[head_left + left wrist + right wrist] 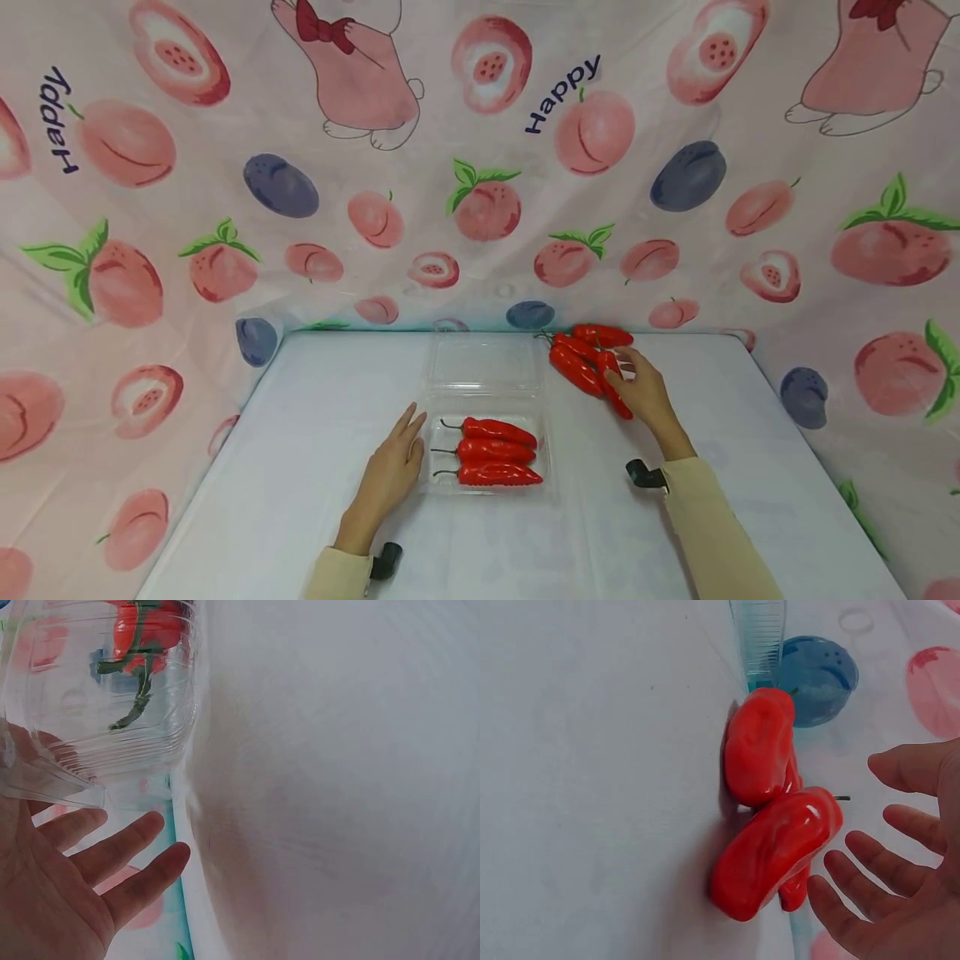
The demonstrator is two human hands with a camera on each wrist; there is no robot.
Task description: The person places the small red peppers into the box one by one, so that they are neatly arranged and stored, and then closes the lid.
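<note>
Four red peppers [576,371] lie in a loose group at the far side of the white table [247,500], and the right hand [647,392] is the nearer one to them. The outermost pepper [619,403] of this group lies just to the left of the right fingers, partly under them in the head view; its long axis runs from far to near, with the near end slanting a little to the right. In the right wrist view these fingers are spread, the thumb well apart from them, and they grip nothing. The clear box [491,408] lies to the left and nearer to the person, its lid [483,364] folded back flat; in it three peppers [497,452] lie crosswise, side by side, with stems to the left. The left hand [392,467] is at the left edge of the box, its fingers extended and separated; whether they press the plastic, one cannot tell. Behind the table hangs a pink cloth [420,50] printed with fruit.
</note>
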